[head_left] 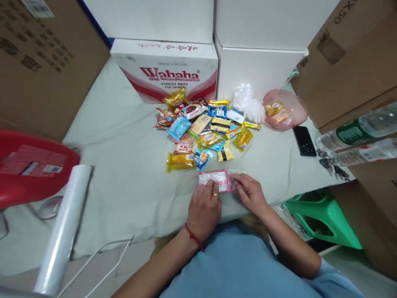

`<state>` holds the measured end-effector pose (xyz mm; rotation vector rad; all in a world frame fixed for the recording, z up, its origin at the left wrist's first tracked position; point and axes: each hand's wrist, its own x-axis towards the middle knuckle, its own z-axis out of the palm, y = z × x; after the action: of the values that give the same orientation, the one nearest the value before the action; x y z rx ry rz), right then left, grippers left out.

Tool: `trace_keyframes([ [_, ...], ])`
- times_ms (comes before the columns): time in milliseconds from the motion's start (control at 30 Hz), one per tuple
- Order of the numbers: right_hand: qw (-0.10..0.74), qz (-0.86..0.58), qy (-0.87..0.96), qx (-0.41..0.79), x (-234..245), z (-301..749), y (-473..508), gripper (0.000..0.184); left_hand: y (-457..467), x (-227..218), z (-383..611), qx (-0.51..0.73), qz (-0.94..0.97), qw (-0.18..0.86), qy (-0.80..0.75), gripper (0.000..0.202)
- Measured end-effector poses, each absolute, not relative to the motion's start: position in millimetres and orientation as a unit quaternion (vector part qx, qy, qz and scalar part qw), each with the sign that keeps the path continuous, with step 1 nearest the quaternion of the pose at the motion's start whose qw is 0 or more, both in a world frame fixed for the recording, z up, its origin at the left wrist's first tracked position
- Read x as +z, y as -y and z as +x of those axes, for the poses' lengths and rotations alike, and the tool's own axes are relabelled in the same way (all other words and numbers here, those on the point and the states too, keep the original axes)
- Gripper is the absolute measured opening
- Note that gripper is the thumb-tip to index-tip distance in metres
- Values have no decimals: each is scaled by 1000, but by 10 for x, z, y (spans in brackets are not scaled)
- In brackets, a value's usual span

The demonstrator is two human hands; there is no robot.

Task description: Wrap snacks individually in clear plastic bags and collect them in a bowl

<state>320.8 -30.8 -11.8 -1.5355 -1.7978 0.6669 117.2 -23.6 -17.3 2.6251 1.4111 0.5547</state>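
Note:
A pink and white snack packet inside a clear plastic bag lies on the pale green table cover near the front edge. My left hand, with a ring and a red wrist cord, presses its curled fingers on the packet's left part. My right hand pinches the clear bag at the packet's right end. Just beyond lies a pile of several small wrapped snacks in yellow, blue and brown.
A Wahaha carton and white boxes stand behind the pile, brown cartons at both sides. A pink bowl holds a snack beside crumpled clear bags. A black phone, keys, water bottles, a green stool, a film roll.

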Motion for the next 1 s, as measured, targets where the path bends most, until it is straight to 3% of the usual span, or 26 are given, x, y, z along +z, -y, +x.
trace_keyframes([
  [167, 256, -734, 621, 100, -231, 3318, 267, 38, 206, -301, 1157, 221, 865, -6, -450, 35],
  [300, 267, -709, 632, 161, -205, 3405, 252, 14, 118, -424, 1124, 233, 895, -24, -379, 30],
  [433, 299, -701, 581, 286, -19, 3434, 124, 15, 98, -466, 1069, 222, 903, -30, -366, 31],
  [533, 286, -700, 582, 297, 143, 3286, -41, 15, 99, -475, 1043, 222, 905, -14, -363, 34],
  [767, 105, -677, 699, 205, 294, 2587, -236, 13, 94, -518, 1053, 278, 897, -7, -345, 35],
  [900, 91, -619, 755, 198, 221, 2526, -165, 38, 67, -498, 951, 333, 875, 95, -339, 52],
  [1000, 169, -558, 788, 198, 120, 2656, -36, 52, 9, -495, 798, 369, 824, 292, -316, 73],
])
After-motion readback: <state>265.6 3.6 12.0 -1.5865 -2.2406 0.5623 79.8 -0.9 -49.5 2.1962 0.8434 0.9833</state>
